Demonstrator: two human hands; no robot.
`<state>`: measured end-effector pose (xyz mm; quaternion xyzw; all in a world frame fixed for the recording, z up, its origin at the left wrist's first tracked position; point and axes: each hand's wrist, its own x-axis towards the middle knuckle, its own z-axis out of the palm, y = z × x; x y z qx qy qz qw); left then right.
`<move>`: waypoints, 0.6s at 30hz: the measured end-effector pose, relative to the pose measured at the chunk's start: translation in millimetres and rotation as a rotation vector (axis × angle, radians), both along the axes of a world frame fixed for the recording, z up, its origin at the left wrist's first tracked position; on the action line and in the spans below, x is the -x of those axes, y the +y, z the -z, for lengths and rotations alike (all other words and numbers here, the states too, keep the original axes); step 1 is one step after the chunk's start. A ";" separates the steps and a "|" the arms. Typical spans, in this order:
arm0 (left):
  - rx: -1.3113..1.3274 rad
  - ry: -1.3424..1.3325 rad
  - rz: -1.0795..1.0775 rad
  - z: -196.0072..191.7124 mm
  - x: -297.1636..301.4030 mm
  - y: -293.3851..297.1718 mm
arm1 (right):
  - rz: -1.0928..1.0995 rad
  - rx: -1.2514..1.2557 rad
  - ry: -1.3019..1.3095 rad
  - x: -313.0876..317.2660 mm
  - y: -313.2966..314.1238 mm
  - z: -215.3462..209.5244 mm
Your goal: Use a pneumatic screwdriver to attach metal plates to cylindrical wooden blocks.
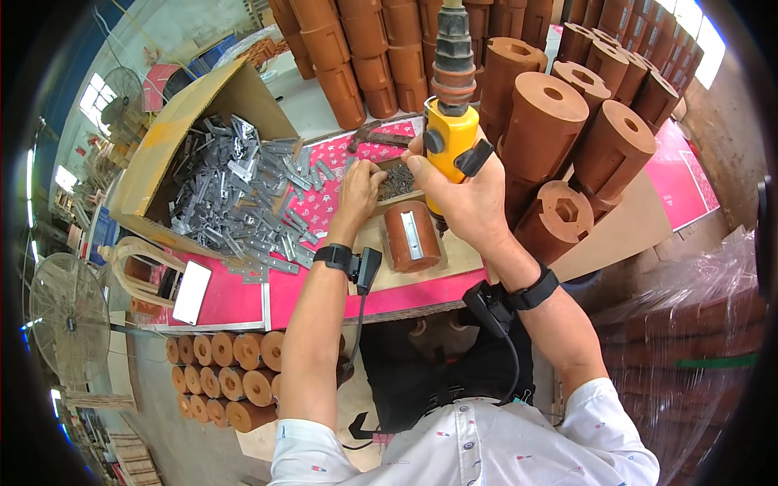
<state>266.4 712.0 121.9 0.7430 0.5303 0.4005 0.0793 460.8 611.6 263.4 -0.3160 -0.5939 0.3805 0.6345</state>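
Observation:
My right hand point(476, 198) is wrapped around a yellow power screwdriver point(450, 134), held upright with its bit pointing down, just right of a brown cylinder. The brown wooden cylinder point(395, 239) lies on its side on a light board, with a flat metal plate point(412, 235) along its top. My left hand point(361, 193) is closed, fingertips pinched at the left edge of a shallow tray of small screws point(397, 181). Whatever is between those fingertips is too small to make out. Beyond the tray lies a hammer point(379, 137).
To the left, a cardboard box point(144, 182) tipped on its side spills metal plates point(243, 190) across the pink tabletop point(300, 292). A white-screened phone point(191, 293) sits near the front edge. Brown cylinders point(551, 101) stand stacked behind and right; more cylinders point(223, 381) are piled below left.

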 end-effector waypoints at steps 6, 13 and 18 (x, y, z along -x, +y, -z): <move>0.051 -0.048 -0.075 -4.8 -2.8 -4.7 | -0.026 0.016 0.051 -2.0 -2.0 -1.3; 0.208 -0.102 -0.102 -16.3 -4.6 -14.9 | -0.026 0.008 0.014 -2.5 -1.4 -1.6; 0.243 -0.035 -0.117 -13.4 -6.6 -12.8 | -0.010 0.009 0.013 -2.3 -1.7 -2.7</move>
